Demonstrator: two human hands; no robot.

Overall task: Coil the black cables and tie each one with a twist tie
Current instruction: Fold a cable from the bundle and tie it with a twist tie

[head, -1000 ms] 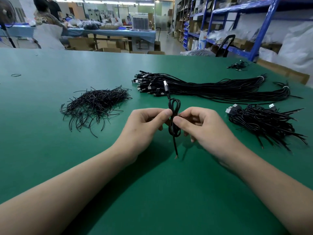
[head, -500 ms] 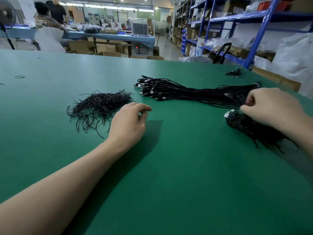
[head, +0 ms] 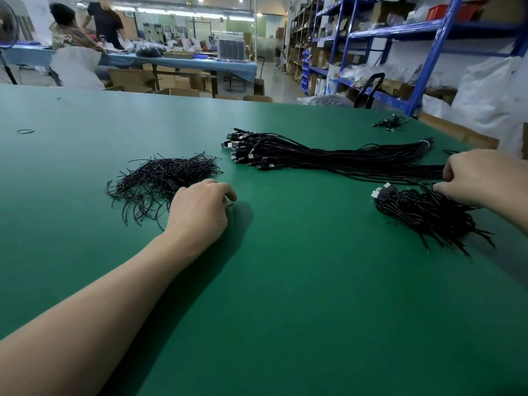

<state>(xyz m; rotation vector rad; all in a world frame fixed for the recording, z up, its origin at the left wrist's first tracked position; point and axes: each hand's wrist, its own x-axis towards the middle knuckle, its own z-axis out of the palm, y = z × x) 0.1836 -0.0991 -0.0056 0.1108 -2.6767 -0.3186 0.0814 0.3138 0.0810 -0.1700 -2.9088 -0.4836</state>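
Head view caught left hand curled by thin black twist ties, right hand curled on black cables, grips unclear; singling one tie seemed best.

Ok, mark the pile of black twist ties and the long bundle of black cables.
Pile of black twist ties [head: 160,178], head view, pile's middle.
Long bundle of black cables [head: 343,162], head view, mid-length strands.
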